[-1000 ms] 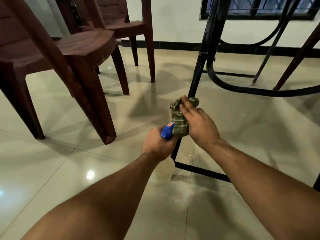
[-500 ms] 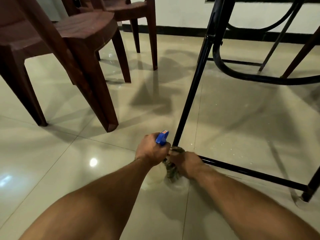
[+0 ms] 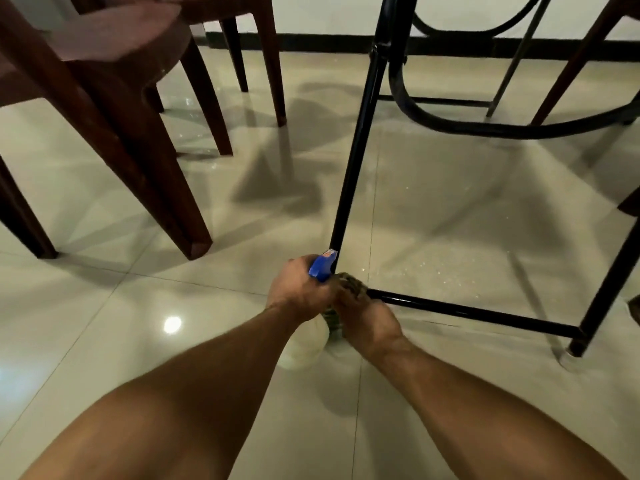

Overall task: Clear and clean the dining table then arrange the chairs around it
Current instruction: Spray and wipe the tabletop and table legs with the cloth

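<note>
I look under the dining table at its black metal leg (image 3: 356, 161), which slants down to the floor. My left hand (image 3: 298, 289) grips a spray bottle with a blue trigger head (image 3: 322, 266) and a pale translucent body (image 3: 304, 344). My right hand (image 3: 367, 317) holds a patterned greenish cloth (image 3: 351, 284) pressed against the foot of the leg, where the low black crossbar (image 3: 467, 310) joins it. Both hands touch each other at the base of the leg.
Dark brown plastic chairs (image 3: 114, 109) stand on the left, their legs close to my hands. A curved black frame ring (image 3: 502, 128) and another brown chair leg (image 3: 581, 60) lie at the back right. A second black table leg (image 3: 609, 289) stands at the right. Glossy cream floor tiles (image 3: 450, 220) surround everything.
My right hand slid the cloth from halfway up the black leg down to its foot near the floor. My left hand with the bottle followed down; the view dropped lower.
</note>
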